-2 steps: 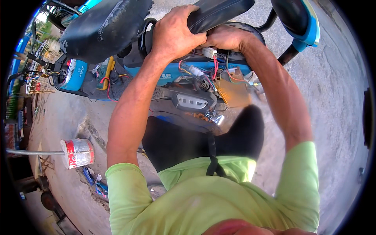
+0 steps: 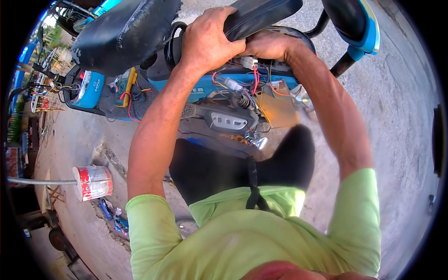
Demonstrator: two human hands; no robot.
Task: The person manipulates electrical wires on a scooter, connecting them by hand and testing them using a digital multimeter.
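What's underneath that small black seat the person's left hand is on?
Just below the black seat, the right hand reaches in beside a white plug and pink wires. Deeper in is covered by the seat and left hand, so what the right fingertips touch cannot be seen.

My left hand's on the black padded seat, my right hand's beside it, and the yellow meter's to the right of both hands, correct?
Not quite: the head view shows the yellow meter left of both your left hand and right hand. The rest holds.
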